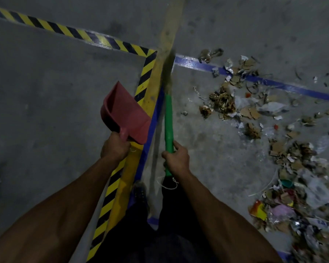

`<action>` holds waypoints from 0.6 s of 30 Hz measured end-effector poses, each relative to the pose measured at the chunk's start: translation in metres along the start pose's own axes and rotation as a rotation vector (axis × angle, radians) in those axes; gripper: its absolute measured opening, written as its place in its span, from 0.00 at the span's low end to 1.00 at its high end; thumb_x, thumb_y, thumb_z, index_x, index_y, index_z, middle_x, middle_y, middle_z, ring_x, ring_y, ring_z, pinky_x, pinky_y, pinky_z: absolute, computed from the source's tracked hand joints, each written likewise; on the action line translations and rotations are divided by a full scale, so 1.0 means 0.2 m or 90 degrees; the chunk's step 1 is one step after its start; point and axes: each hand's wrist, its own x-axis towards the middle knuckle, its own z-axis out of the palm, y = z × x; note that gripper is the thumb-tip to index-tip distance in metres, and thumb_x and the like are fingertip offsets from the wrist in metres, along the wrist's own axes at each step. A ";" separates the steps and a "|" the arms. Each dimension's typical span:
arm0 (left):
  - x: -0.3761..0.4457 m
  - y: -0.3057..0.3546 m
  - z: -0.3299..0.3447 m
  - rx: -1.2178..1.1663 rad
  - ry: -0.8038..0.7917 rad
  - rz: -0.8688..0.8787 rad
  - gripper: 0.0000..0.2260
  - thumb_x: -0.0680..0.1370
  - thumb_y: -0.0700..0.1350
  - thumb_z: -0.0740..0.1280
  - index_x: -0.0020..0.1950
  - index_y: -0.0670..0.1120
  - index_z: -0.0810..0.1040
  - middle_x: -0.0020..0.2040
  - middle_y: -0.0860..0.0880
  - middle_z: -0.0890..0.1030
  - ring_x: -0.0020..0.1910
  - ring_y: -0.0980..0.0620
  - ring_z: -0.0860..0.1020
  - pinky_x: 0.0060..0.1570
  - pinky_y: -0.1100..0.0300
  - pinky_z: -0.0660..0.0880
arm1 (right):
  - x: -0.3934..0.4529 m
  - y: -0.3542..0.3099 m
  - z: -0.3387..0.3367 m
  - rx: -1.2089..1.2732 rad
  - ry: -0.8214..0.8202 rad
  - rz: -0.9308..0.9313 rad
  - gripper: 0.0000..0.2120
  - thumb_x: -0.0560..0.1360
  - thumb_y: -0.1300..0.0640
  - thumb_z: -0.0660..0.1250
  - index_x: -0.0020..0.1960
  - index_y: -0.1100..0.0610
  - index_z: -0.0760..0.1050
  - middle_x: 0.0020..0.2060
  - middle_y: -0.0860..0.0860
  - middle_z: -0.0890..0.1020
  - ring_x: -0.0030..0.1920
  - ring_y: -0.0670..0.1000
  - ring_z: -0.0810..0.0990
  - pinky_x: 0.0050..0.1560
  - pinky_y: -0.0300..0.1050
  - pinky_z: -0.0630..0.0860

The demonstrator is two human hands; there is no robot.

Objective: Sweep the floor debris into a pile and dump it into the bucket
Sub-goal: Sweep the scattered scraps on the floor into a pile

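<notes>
with right hand (pixel 176 158) wrapped round the green broom handle (pixel 168 120) and left hand (pixel 115 147) gripping the red dustpan (pixel 125 112), drag bristles (pixel 168 73) rightward through scattered debris (pixel 254 111), gathering inward.

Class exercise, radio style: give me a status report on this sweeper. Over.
Left hand grips red dustpan; right hand grips green broom. Debris scattered right, unswept. No bucket in view. Nothing blocking.
</notes>
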 end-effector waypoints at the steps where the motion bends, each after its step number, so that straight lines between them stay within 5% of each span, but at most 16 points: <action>1: 0.00 -0.01 0.00 -0.003 -0.001 0.000 0.09 0.72 0.45 0.65 0.46 0.40 0.73 0.41 0.41 0.78 0.41 0.41 0.78 0.35 0.58 0.69 | 0.03 -0.02 0.01 -0.015 -0.013 -0.002 0.28 0.70 0.64 0.68 0.70 0.54 0.72 0.38 0.55 0.82 0.30 0.55 0.80 0.33 0.50 0.80; 6: -0.01 -0.07 0.01 -0.005 -0.006 -0.002 0.07 0.71 0.44 0.66 0.42 0.44 0.69 0.39 0.44 0.75 0.39 0.43 0.76 0.33 0.58 0.67 | 0.21 -0.07 0.05 -0.050 -0.021 0.038 0.23 0.65 0.60 0.70 0.59 0.50 0.77 0.40 0.58 0.83 0.36 0.61 0.83 0.41 0.57 0.83; 7: -0.02 -0.09 0.01 -0.003 -0.006 -0.003 0.07 0.72 0.44 0.66 0.43 0.43 0.70 0.39 0.44 0.76 0.39 0.43 0.77 0.34 0.58 0.68 | 0.24 -0.05 0.05 -0.027 -0.014 0.059 0.23 0.63 0.60 0.70 0.58 0.56 0.78 0.37 0.59 0.82 0.35 0.61 0.83 0.40 0.58 0.83; 10: -0.04 -0.12 0.01 -0.006 0.001 -0.005 0.08 0.73 0.45 0.65 0.48 0.41 0.73 0.43 0.43 0.78 0.42 0.42 0.77 0.38 0.56 0.71 | 0.27 0.01 0.00 0.105 0.014 0.123 0.16 0.67 0.67 0.69 0.54 0.66 0.77 0.31 0.59 0.77 0.26 0.56 0.76 0.29 0.47 0.76; 14: -0.08 -0.19 0.01 -0.019 -0.001 0.004 0.11 0.72 0.46 0.64 0.49 0.40 0.74 0.42 0.40 0.78 0.42 0.40 0.78 0.36 0.56 0.69 | 0.19 0.10 -0.09 0.212 0.110 0.152 0.04 0.71 0.71 0.67 0.46 0.67 0.76 0.29 0.59 0.75 0.23 0.53 0.72 0.23 0.41 0.72; 18: -0.12 -0.27 -0.01 -0.015 -0.002 0.002 0.12 0.72 0.46 0.65 0.50 0.39 0.74 0.43 0.40 0.79 0.43 0.40 0.78 0.38 0.55 0.71 | 0.02 0.22 -0.06 0.189 0.161 0.101 0.19 0.69 0.67 0.69 0.59 0.60 0.77 0.34 0.58 0.80 0.27 0.54 0.77 0.31 0.44 0.75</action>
